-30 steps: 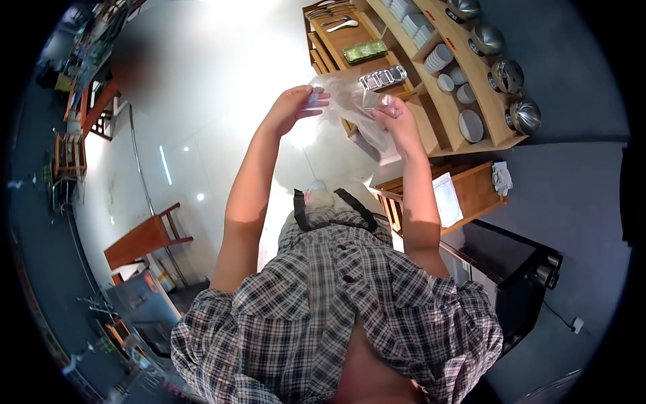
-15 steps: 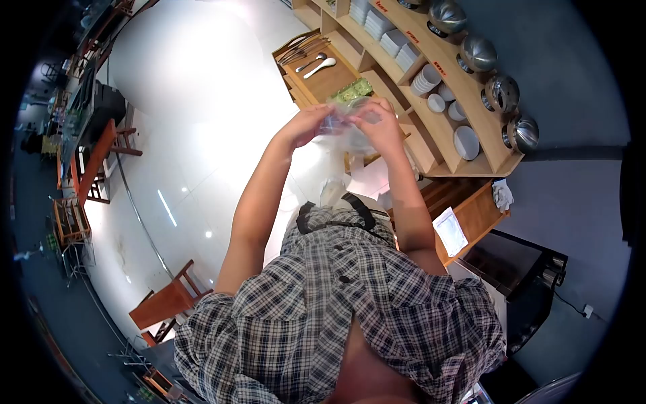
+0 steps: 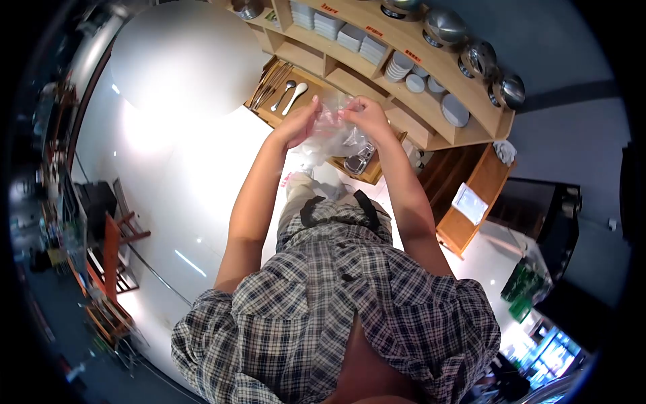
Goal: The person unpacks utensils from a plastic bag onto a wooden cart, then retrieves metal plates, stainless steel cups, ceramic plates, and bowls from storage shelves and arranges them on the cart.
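Observation:
A crumpled clear plastic bag (image 3: 333, 138) hangs between my hands, held up in front of me. My left hand (image 3: 298, 125) grips its left side, thumb upward, with the other fingers partly hidden. Thumb and fingers of my right hand (image 3: 367, 116) pinch the upper right part of the bag. Just beyond the hands lie a white spoon (image 3: 295, 99) and a dark metal spoon (image 3: 283, 95) on a wooden tray (image 3: 269, 116). Beside them are several chopsticks (image 3: 268, 85). Below the bag, a shiny metal item (image 3: 359, 160) sits in a wooden drawer or box (image 3: 372, 174).
A wooden shelf (image 3: 420, 138) with stacked white dishes (image 3: 350, 37) and round metal pots (image 3: 444, 27) stands ahead to the right. On the right, a wooden cabinet (image 3: 457, 232) carries a white paper (image 3: 470, 203) and a crumpled white cloth (image 3: 504, 152). A wooden chair (image 3: 113, 252) stands left.
My hands have moved slightly apart, and the bag is spread wider and hangs lower. The view has turned, so the shelf sits further left. The green packet by the tray is no longer visible.

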A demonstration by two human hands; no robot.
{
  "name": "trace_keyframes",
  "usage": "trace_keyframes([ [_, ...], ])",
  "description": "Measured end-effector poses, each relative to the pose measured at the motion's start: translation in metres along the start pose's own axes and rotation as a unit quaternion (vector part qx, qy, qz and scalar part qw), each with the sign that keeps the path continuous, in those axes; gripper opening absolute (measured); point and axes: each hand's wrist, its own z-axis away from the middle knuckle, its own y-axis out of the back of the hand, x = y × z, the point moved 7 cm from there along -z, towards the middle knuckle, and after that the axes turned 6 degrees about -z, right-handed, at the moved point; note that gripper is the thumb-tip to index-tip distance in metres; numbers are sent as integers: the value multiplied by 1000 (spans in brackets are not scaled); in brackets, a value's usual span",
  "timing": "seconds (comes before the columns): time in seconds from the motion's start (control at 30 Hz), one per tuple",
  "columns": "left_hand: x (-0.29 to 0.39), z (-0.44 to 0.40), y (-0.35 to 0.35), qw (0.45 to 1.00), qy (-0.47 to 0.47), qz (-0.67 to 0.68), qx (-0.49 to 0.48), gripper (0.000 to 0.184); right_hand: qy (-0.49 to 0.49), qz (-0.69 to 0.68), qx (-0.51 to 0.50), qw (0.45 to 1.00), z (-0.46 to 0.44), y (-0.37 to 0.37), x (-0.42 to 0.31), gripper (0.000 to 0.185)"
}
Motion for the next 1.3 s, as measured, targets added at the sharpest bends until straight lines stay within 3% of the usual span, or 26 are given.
trace_keyframes([
  [0.07, 23, -1, -9, 1000, 17, 5, -18, 43, 29, 2, 37, 999, -5, 0, -10, 20],
  [0.1, 33, -2, -12, 998, 14, -57, -29, 41, 30, 1, 56, 998, -7, 1, -11, 20],
  [0.13, 9, 56, -11, 998, -24, -63, -3, 39, 17, 49, 21, 998, 30, -30, -8, 20],
  [0.27, 39, 13, 40, 990, -3, -142, 4, 32, 79, 42, 76, 993, -7, -23, -26, 20],
  [0.33, 41, 13, 57, 983, 4, -178, 46, 30, 78, 33, 186, 979, 3, 0, -22, 21],
  [0.37, 15, 63, 57, 983, -59, -133, 110, 34, 81, 57, 152, 983, 46, -4, -19, 21],
  [0.43, 41, 64, 58, 966, -126, -134, 181, 41, 33, 152, 241, 958, 66, 17, -45, 25],
  [0.47, 40, 60, 50, 967, -124, -136, 174, 41, 32, 151, 248, 956, 67, 24, -44, 25],
  [0.53, 63, 58, 36, 927, -237, -214, 200, 43, 34, 231, 318, 919, 66, 34, -53, 27],
  [0.57, 68, 55, 23, 919, -248, -237, 194, 44, 38, 231, 322, 918, 61, 30, -59, 27],
  [0.6, 43, 78, 0, 914, -260, -227, 213, 44, 62, 246, 307, 917, 86, 16, -59, 25],
  [0.67, 41, 51, -26, 941, -227, -192, 160, 44, 79, 251, 312, 913, 71, 3, -78, 24],
  [0.7, 50, 43, -34, 941, -229, -192, 159, 44, 72, 189, 278, 939, 56, -9, -81, 23],
  [0.77, 52, 34, -50, 971, -210, -57, 104, 42, 65, 127, 242, 960, 46, -29, -83, 23],
  [0.83, 61, 45, -41, 977, -159, -40, 134, 44, 74, -115, 133, 982, 39, -59, -80, 27],
  [0.87, 54, 38, -32, 978, -174, 16, 111, 47, 71, -114, 131, 982, 38, -56, -78, 27],
  [0.93, 63, 37, -20, 975, -191, 74, 90, 49, 44, -140, 18, 989, 29, -68, -78, 38],
  [0.97, 63, 40, -9, 978, -168, 79, 93, 51, 45, -139, 15, 989, 26, -71, -77, 38],
  [1.03, 66, 51, -7, 981, -145, 84, 99, 52, 211, 107, -37, 971, 41, -87, -104, 42],
  [1.1, 71, 63, -21, 972, -175, 159, -16, 49, 216, 156, -19, 963, 55, -98, -109, 42],
  [1.23, 52, 79, -11, 978, -192, 58, 52, 40, 187, 189, 53, 963, 69, -112, -104, 41],
  [1.3, 46, 73, 2, 984, -152, 10, 90, 31, 181, 192, 51, 963, 70, -108, -105, 43],
])
